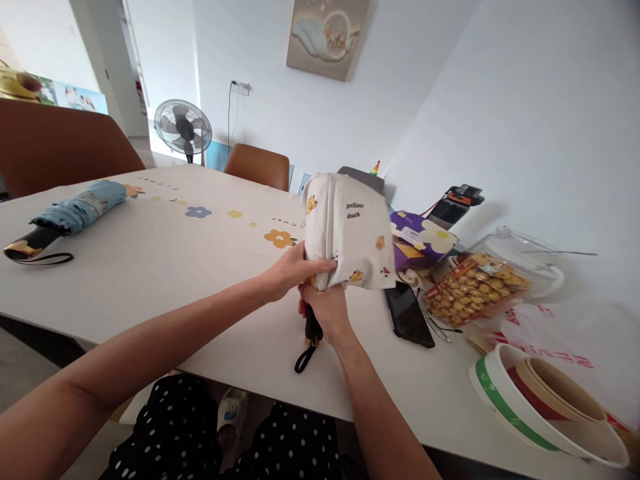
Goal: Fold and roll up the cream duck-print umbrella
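Observation:
Both hands are on a folding umbrella [363,233] held above the near edge of the table. Its canopy is cream with small yellow ducks and the words "yellow duck", and its fabric panels hang loosely gathered. My left hand [305,268] is closed on the lower left part of the canopy, thumb across the fabric. Just below, my right hand [327,310] wraps round the umbrella where the black handle [313,327] meets the cloth. A black wrist loop dangles from the handle's end. Far left on the table lies a second, light blue folded umbrella [85,207].
On the right are a black phone [410,313], a purple box [420,240], a dark bottle [450,207], a clear tub of snacks [480,287] and paper bowls [520,407]. Brown chairs [260,167] and a standing fan [184,128] are beyond the white table [200,280].

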Action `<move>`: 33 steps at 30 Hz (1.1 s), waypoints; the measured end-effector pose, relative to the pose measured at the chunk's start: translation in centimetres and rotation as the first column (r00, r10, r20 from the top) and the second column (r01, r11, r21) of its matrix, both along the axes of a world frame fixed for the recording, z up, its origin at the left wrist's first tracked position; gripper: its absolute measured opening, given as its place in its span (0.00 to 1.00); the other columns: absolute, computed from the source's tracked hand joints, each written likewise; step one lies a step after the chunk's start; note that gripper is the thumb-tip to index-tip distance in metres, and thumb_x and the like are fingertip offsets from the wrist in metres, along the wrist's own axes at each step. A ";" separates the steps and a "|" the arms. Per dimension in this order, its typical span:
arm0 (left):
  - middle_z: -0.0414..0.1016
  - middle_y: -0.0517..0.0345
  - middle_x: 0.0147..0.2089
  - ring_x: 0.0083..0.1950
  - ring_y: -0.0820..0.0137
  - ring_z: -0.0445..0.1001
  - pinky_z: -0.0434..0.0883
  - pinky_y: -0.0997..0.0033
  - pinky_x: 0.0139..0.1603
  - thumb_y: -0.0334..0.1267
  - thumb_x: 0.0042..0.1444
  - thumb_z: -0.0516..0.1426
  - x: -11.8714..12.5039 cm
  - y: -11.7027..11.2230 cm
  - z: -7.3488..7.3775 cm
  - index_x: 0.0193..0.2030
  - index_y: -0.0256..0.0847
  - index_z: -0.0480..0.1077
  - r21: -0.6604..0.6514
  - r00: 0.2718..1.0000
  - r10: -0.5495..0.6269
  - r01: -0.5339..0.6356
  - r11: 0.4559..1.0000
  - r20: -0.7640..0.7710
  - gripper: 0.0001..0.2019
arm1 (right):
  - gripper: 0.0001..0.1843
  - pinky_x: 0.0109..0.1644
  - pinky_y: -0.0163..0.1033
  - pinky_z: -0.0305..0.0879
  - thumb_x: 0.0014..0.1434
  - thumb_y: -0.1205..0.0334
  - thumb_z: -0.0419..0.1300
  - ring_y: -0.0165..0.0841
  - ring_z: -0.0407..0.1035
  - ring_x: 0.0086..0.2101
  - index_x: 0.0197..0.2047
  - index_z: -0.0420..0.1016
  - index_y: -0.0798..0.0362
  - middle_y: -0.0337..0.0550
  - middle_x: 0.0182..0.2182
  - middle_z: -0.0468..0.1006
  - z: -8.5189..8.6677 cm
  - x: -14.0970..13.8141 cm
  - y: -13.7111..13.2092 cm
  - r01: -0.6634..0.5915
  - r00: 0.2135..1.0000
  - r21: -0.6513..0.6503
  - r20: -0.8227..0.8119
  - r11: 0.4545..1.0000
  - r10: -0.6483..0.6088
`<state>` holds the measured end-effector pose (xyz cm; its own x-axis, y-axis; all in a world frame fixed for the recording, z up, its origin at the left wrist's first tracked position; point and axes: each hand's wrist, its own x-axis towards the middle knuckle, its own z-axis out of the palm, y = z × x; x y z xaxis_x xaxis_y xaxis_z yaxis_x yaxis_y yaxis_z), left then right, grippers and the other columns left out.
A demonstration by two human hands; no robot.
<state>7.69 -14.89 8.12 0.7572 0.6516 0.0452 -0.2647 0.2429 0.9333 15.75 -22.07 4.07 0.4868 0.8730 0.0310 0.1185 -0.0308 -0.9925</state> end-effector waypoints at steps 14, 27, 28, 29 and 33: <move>0.75 0.51 0.30 0.31 0.66 0.74 0.73 0.68 0.32 0.35 0.43 0.63 -0.2 2.1 -2.5 0.36 0.32 0.71 -0.137 0.990 0.141 -0.144 0.980 -0.032 0.13 | 0.13 0.21 0.37 0.68 0.50 0.56 0.60 0.32 0.70 0.21 0.36 0.70 0.56 0.43 0.25 0.75 1.1 -0.5 -0.6 -0.166 0.929 -0.015 -0.338 0.986 0.151; 0.76 0.48 0.32 0.33 0.64 0.75 0.73 0.66 0.33 0.38 0.45 0.62 -0.9 3.4 -2.8 0.37 0.32 0.71 -0.185 0.990 0.140 -0.133 0.974 0.026 0.14 | 0.17 0.40 0.44 0.72 0.50 0.57 0.64 0.39 0.73 0.38 0.42 0.71 0.56 0.48 0.37 0.76 0.1 -1.1 0.7 -0.343 0.791 0.043 -0.526 0.938 0.313; 0.76 0.47 0.32 0.33 0.63 0.75 0.73 0.65 0.33 0.38 0.45 0.62 -0.9 3.3 -2.8 0.37 0.32 0.71 -0.177 0.991 0.128 -0.122 0.977 0.023 0.14 | 0.17 0.38 0.44 0.73 0.49 0.58 0.64 0.39 0.74 0.36 0.41 0.70 0.55 0.47 0.36 0.76 0.3 -1.1 0.9 -0.351 0.798 0.030 -0.515 0.936 0.315; 0.76 0.47 0.32 0.33 0.62 0.75 0.73 0.64 0.32 0.38 0.45 0.62 -0.9 3.2 -2.8 0.37 0.33 0.71 -0.164 0.992 0.121 -0.117 0.980 0.015 0.14 | 0.17 0.35 0.44 0.73 0.48 0.59 0.65 0.38 0.74 0.33 0.41 0.70 0.55 0.46 0.35 0.76 0.4 -1.2 1.1 -0.356 0.807 0.010 -0.501 0.934 0.313; 0.75 0.49 0.32 0.33 0.62 0.75 0.73 0.66 0.30 0.39 0.44 0.62 -0.7 3.1 -3.2 0.37 0.34 0.71 -0.116 0.992 0.127 -0.128 0.985 -0.012 0.13 | 0.14 0.20 0.37 0.68 0.47 0.59 0.65 0.30 0.68 0.20 0.35 0.68 0.55 0.39 0.26 0.72 0.1 -1.3 1.7 -0.352 0.848 -0.093 -0.453 0.931 0.275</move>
<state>6.94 -11.79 4.97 0.6676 0.7434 -0.0396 -0.2966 0.3144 0.9018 14.43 -20.33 4.18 0.1179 0.9545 -0.2741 -0.2825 -0.2324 -0.9307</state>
